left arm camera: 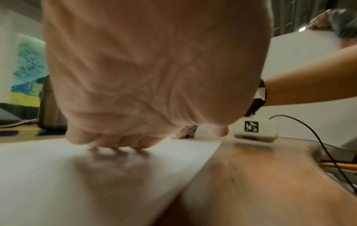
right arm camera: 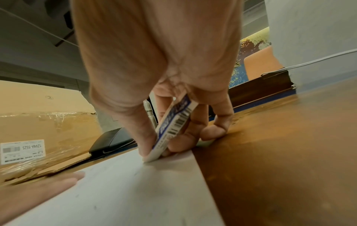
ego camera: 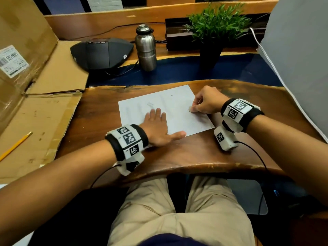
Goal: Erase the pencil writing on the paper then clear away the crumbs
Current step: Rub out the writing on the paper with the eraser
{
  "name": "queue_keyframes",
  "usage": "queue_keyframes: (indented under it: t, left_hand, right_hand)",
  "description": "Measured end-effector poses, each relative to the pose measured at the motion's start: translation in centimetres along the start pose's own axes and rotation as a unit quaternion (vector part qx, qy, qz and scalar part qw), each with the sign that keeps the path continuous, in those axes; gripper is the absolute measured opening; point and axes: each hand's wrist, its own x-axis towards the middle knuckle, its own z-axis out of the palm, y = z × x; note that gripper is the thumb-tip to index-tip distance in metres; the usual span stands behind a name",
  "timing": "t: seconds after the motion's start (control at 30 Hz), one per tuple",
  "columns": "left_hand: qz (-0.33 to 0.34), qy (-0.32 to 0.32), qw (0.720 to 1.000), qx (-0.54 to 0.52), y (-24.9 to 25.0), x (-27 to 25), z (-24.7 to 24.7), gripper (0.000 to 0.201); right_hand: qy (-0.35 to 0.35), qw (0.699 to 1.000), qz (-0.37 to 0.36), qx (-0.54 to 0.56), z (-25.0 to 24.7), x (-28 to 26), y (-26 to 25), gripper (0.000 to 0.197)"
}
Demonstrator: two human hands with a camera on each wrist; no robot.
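Note:
A white sheet of paper [ego camera: 170, 105] lies tilted on the wooden desk, with faint pencil marks and small dark crumbs near its right and lower edges. My left hand [ego camera: 157, 125] lies flat on the sheet's lower left part, fingers straight, thumb spread along the near edge. My right hand [ego camera: 204, 103] pinches a white eraser [right arm camera: 170, 131] in a blue-printed sleeve with a barcode. The eraser's tip [ego camera: 190, 109] presses on the paper close to its right edge. In the left wrist view the left hand's fingertips [left arm camera: 115, 140] press the paper [left arm camera: 77, 175].
Flattened cardboard [ego camera: 44, 107] with a yellow pencil [ego camera: 16, 145] lies to the left. Behind the paper stand a steel bottle [ego camera: 145, 47], a black conference phone [ego camera: 101, 52] and a potted plant [ego camera: 214, 32]. A grey panel [ego camera: 301, 59] rises on the right.

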Motion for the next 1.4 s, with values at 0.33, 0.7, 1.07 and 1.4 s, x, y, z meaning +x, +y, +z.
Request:
queue_keyframes:
  t: [0.33,0.7,1.07,1.4]
  left_hand:
    - [0.280,0.083,0.953,-0.076,0.6,2.8,-2.0,0.074]
    - [0.160,-0.010,0.987,-0.007,-4.3,6.9,-3.6,0.120]
    - [0.155,-0.035,0.986,0.060,-4.0,6.8,-3.8,0.128]
    - [0.147,-0.038,0.985,0.078,-4.1,6.6,-3.9,0.128]
  right_hand:
    - [-0.004,1.000,-0.015,0.005,-0.2,-0.5,0.1,0.015]
    - [-0.019,0.995,-0.088,-0.040,1.3,-0.8,-3.2,0.015]
    - [-0.142,0.980,-0.108,-0.091,0.6,-1.2,-4.3,0.012]
    - [-0.149,0.973,-0.134,-0.117,0.7,-1.6,-3.9,0.009]
